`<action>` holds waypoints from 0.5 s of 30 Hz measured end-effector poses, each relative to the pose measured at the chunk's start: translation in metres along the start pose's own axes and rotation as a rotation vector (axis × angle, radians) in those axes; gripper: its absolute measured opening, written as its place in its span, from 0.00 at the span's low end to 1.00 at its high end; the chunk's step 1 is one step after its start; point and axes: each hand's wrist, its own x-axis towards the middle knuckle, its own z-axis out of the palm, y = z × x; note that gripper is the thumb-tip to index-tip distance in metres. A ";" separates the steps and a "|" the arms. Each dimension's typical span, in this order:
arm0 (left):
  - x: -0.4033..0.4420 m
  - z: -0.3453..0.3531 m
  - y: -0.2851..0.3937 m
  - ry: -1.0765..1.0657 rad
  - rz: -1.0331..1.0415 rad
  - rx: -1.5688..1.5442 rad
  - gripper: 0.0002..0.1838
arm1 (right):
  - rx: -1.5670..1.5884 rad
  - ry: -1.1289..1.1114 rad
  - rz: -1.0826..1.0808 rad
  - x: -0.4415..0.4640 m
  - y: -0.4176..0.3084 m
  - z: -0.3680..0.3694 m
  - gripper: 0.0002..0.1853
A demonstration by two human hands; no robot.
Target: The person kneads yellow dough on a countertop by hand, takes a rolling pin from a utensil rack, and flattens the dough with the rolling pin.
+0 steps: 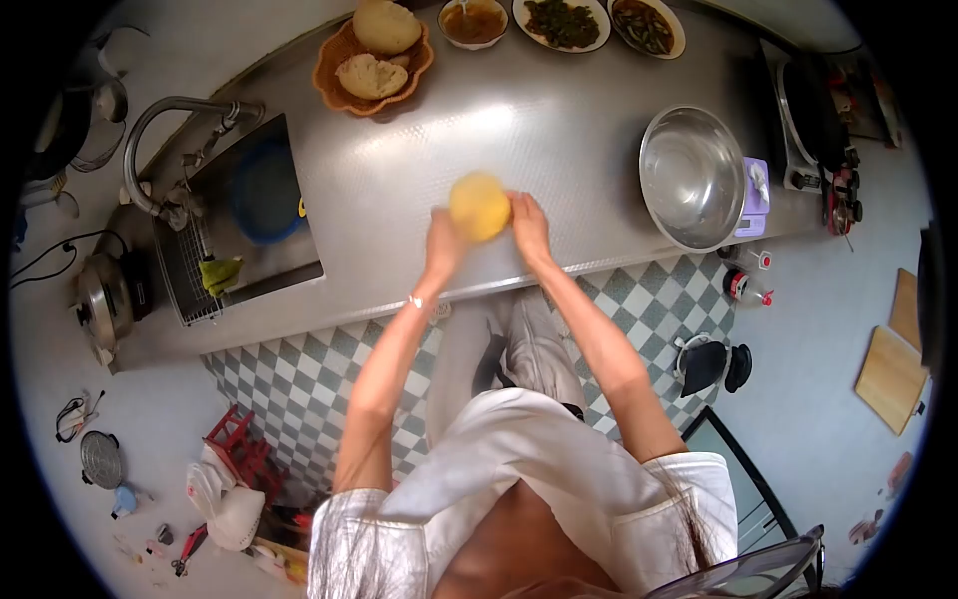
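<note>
A round yellow thing [479, 207], blurred by motion, is between my two hands over the steel counter; its exact kind cannot be made out. My left hand [445, 242] grips its lower left edge, the fingers smeared and partly overlapping it. At its right edge, my right hand [529, 226] has its fingers bent against the rim. A pale band circles my left wrist. The steel counter [399, 190] lies beneath both hands.
Left is a sink [299, 225] with a faucet [140, 150] and blue basin [264, 190]. At the back stand a basket [374, 100] of dough and several dishes. A steel bowl [692, 178] sits right, beside a purple scale [755, 195] and a stove [788, 120].
</note>
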 end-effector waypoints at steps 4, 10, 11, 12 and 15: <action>-0.020 0.047 -0.056 -0.076 0.043 -0.048 0.18 | -0.270 -0.109 -0.315 0.028 -0.041 -0.026 0.19; 0.018 0.021 0.055 0.564 0.553 0.178 0.09 | -0.346 -0.093 -0.012 0.007 -0.075 -0.016 0.19; 0.019 0.024 0.058 0.360 0.499 0.246 0.10 | -0.421 -0.012 -0.085 0.005 -0.068 -0.009 0.17; 0.020 0.027 0.062 0.155 0.446 0.310 0.11 | -0.496 0.070 -0.160 0.004 -0.052 -0.001 0.16; 0.006 0.025 0.062 -0.040 0.490 0.518 0.15 | -0.613 0.294 -0.454 -0.014 -0.034 0.005 0.10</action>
